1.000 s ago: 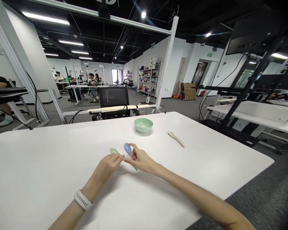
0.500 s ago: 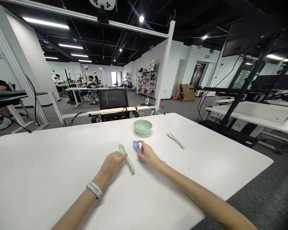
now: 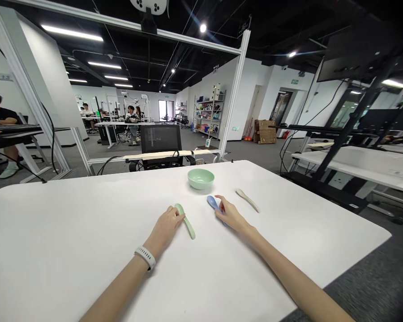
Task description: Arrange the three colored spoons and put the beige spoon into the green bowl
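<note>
My left hand [image 3: 168, 224], with a pale watch band on the wrist, is closed on the middle of a light green spoon [image 3: 190, 229]. The spoon's bowl end points away from me. To the right, my right hand [image 3: 233, 215] is over a blue spoon [image 3: 212, 201], thumb and index finger spread apart around it. The blue spoon's handle is partly hidden beneath that hand. Beyond both hands stands a green bowl [image 3: 200, 180] on the table. A beige spoon [image 3: 248, 200] lies to the right of the bowl, apart from my fingers.
The white table [image 3: 70, 232] has its far edge just behind the bowl and a slanting edge at right. A metal frame [image 3: 235, 89] rises behind it, with a black chair [image 3: 161, 138] beyond. People sit at other desks farther back.
The blue spoon has shifted right, away from the green one, and my right hand's fingers have spread. My left hand and the green spoon have moved slightly right. The view has shifted a little.
</note>
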`<state>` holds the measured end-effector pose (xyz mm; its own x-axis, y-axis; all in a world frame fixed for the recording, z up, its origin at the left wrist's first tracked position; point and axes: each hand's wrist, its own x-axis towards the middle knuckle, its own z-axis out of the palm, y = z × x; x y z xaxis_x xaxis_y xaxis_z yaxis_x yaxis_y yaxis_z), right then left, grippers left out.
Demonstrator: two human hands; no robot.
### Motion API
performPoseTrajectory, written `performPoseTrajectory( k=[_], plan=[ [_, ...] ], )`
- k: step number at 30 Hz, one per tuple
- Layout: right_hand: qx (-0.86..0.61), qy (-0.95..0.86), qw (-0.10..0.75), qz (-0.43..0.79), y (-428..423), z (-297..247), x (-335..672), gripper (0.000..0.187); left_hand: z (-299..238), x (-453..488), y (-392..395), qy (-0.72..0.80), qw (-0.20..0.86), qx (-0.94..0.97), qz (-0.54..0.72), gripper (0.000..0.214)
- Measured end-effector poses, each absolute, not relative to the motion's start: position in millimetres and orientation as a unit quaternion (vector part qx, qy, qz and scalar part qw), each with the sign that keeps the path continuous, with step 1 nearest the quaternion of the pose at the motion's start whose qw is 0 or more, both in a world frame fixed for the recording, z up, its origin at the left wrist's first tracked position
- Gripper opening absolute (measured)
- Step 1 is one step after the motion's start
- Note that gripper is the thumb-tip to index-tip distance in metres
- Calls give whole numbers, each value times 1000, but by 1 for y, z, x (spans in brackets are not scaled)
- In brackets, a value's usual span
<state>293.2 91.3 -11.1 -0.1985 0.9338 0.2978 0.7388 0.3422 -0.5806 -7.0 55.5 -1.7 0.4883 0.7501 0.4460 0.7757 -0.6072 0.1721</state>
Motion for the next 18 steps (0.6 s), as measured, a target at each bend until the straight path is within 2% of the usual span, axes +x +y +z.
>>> performPoseTrajectory(
  k=[9,14,18],
  plan=[
    [-553,-757,310,157,90,-13,292,58,-3,-1,45,-481,14,-845,-234,40],
    [-570,-744,311,158,89,-14,289,57,3,12,35,-516,-10,-832,-203,59],
    [-576,-738,313,157,89,-15,287,56,10,14,27,-529,-50,-828,-176,62]
  ],
)
